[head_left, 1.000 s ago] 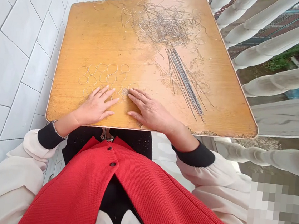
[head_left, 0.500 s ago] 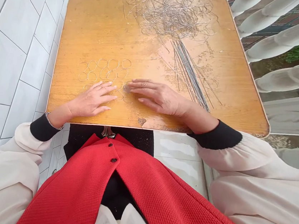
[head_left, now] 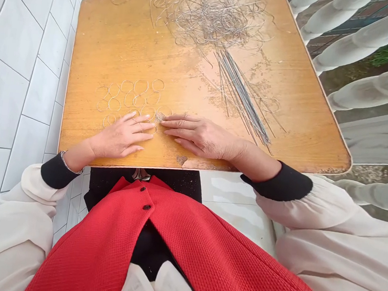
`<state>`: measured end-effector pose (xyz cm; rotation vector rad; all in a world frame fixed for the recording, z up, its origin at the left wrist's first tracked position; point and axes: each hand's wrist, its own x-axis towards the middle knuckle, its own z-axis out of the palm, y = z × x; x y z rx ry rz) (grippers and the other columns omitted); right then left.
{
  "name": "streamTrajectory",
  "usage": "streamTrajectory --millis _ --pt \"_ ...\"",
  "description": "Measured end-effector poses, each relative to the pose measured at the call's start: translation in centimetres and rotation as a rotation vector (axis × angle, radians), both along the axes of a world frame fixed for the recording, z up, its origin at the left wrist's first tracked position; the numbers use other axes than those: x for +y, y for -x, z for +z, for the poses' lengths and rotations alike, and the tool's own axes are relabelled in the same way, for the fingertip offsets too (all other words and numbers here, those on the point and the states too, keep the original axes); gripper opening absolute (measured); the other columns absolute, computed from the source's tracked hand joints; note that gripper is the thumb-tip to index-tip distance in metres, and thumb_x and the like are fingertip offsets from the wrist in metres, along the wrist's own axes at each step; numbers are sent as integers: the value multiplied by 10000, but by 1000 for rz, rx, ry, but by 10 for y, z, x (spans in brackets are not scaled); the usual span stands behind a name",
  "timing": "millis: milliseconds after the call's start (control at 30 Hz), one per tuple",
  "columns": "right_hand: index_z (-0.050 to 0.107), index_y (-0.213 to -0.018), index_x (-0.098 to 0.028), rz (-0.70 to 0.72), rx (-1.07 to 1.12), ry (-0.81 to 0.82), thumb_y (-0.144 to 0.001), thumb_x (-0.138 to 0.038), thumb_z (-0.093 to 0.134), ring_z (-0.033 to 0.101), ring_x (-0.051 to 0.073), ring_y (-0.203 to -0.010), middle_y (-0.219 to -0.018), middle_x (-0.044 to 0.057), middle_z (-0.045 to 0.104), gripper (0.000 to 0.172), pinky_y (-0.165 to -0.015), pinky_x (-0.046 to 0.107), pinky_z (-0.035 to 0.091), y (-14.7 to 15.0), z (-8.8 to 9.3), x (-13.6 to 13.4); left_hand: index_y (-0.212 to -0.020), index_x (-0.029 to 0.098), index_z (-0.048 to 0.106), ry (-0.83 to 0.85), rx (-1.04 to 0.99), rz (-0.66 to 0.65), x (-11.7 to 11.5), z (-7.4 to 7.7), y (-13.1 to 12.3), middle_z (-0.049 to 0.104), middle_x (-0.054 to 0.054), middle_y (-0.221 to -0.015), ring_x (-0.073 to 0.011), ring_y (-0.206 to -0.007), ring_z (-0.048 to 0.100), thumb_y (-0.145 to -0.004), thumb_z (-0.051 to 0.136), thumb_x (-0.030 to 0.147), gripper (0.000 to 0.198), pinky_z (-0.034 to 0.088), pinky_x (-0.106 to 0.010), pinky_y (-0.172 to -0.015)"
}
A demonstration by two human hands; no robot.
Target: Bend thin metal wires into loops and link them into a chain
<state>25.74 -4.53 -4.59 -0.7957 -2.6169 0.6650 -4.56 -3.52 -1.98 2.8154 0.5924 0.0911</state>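
Observation:
Several thin wire rings [head_left: 114,104] lie in rough rows near the table's front left. My left hand [head_left: 121,135] rests flat over the nearest rings, its fingers spread, hiding part of them. To its right, my right hand [head_left: 202,137] lies low over the table with fingers stretched out to the left. Its fingertips touch or nearly touch the edge of a ring beside a worn spot [head_left: 160,116]. Neither hand holds anything that I can see.
A bundle of straight grey wires [head_left: 243,97] lies slanted right of centre on the wooden table [head_left: 97,41]. Behind it sits a large tangle of curled wire [head_left: 218,20]. A white tiled wall [head_left: 19,46] runs along the left, white balusters [head_left: 364,34] along the right.
The view has shifted slightly. My left hand has slid a little to the right over the nearest rings; my right hand stays nearly where it was beside them.

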Motion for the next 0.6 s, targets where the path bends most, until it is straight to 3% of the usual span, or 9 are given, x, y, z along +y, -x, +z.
streamTrajectory --millis 200,333,533,600 --pt "716 -1284 -191 38 52 53 -1069 -421 388 531 239 -1448 -1459 106 653 454 -1185 522 472 -1 1 13 -1355 139 669 -8 -14 -37 -1 0 1 614 -162 -1499 -345 -1490 488 -1024 505 285 397 343 -615 -1249" --pt "756 -1171 -241 30 66 128 -1058 -512 382 582 232 -1400 -1367 74 716 476 -1167 528 485 -2 15 15 -1335 151 676 6 -30 -48 0 5 4 633 -142 -1483 -326 -1488 496 -1027 504 299 382 341 -598 -1258" --pt "742 -1227 -205 -347 224 -66 -1031 -502 453 741 204 -1129 -1229 118 776 459 -1024 360 572 -21 36 47 -1405 217 623 1 -38 9 2 28 5 576 -112 -1551 -276 -1530 445 -1042 478 345 411 314 -552 -1281" --pt "722 -1294 -190 -297 98 -117 -1002 -523 442 682 220 -1267 -1356 119 721 524 -1129 342 490 -22 34 67 -1436 212 596 -37 -2 9 1 31 -5 526 -122 -1593 -295 -1544 420 -1032 508 368 442 305 -556 -1280"
